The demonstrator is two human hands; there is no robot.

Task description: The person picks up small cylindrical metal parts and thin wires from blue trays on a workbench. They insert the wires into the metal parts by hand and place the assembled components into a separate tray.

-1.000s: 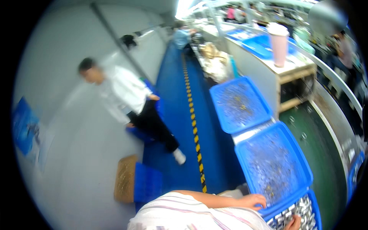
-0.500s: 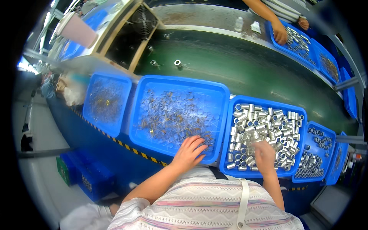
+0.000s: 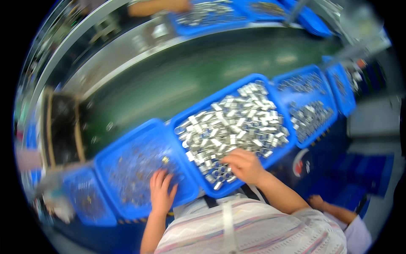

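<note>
My left hand [image 3: 162,192] is open, fingers spread, over the near right part of a blue tray [image 3: 103,163] of thin, tangled wire pieces [image 3: 137,171]. Some of the wires have yellowish bits, and blur hides their exact kind. Beside it, a second blue tray [image 3: 277,157] is heaped with short, shiny metal sleeves [image 3: 230,122]. At that tray's near edge my right hand [image 3: 246,166] has its fingers bent and drawn together, close over the sleeves. Whatever lies between those fingertips is hidden.
Beyond the trays runs a green conveyor belt [image 3: 169,89] with a few small parts at its left. More blue trays flank mine, one holding metal rings [image 3: 311,116]. A co-worker's hand [image 3: 179,5] is near a tray across the belt. Another person's arm [image 3: 334,209] shows at lower right.
The whole view has swung to the right and tilted, with blur. My right hand now sits nearer the sleeve tray's front edge. My left hand stays over the wire tray.
</note>
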